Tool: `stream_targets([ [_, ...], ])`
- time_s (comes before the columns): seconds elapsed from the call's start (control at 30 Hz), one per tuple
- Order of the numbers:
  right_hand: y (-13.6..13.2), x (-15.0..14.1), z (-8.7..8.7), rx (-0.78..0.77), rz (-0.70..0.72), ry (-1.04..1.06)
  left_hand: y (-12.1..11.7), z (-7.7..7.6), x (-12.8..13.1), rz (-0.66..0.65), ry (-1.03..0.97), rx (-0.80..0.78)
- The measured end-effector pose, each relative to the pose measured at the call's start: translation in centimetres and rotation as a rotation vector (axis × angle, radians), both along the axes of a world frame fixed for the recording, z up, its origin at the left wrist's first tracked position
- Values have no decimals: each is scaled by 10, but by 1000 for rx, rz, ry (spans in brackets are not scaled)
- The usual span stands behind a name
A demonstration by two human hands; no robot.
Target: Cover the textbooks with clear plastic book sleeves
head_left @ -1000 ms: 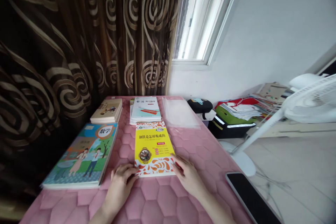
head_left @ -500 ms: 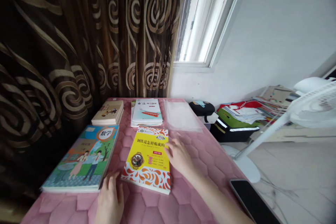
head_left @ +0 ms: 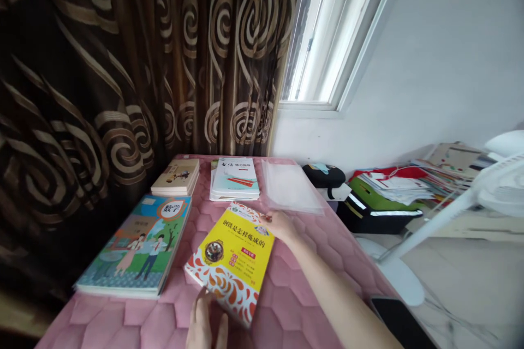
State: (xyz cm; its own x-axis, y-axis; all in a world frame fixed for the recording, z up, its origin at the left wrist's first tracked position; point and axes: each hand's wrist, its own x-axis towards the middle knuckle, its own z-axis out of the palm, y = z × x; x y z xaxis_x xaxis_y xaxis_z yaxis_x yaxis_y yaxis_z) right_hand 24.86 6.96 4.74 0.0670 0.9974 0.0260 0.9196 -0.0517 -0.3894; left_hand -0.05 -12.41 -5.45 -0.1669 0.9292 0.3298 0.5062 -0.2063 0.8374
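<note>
A yellow paperback book (head_left: 241,248) with orange-and-white patterned ends lies turned on the pink quilted surface in front of me. My right hand (head_left: 280,224) grips it at its upper right corner, with fingertips on the cover edge. By the book's lower edge is my left hand (head_left: 207,320), thumb and fingers apart; its fingertips are close to the edge, and I cannot tell whether they touch it. To the left rests a stack of textbooks, topped by a blue-green math textbook (head_left: 137,248) showing two cartoon figures.
Further back sit a stack of small tan books (head_left: 176,175), white calligraphy workbooks (head_left: 235,177) and clear plastic sheets (head_left: 290,186). A dark phone (head_left: 403,322) lies at the right edge. Beyond it stand a white fan (head_left: 438,218) and a black-green box (head_left: 376,204). A patterned curtain (head_left: 221,54) hangs behind.
The yellow book has turned clockwise and its lower end has come nearer. My right hand has moved up to its top corner. My left hand has shifted right, from the textbooks to the yellow book.
</note>
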Motion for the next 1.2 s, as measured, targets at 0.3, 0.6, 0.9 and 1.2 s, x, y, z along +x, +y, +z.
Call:
stream_targets([
  [0.3, -58, 39, -47, 137, -266, 271, 95, 60, -10, 53, -87, -146],
  [0.6, -57, 32, -49, 161, -315, 415, 167, 79, -12, 138, 118, -250],
  [0.9, -58, 33, -49, 176, -299, 439, 162, 65, -17, 56, 141, -140],
  [1.2, -56, 40, -62, 174, -286, 457, 167, 57, -24, -47, 192, -82],
])
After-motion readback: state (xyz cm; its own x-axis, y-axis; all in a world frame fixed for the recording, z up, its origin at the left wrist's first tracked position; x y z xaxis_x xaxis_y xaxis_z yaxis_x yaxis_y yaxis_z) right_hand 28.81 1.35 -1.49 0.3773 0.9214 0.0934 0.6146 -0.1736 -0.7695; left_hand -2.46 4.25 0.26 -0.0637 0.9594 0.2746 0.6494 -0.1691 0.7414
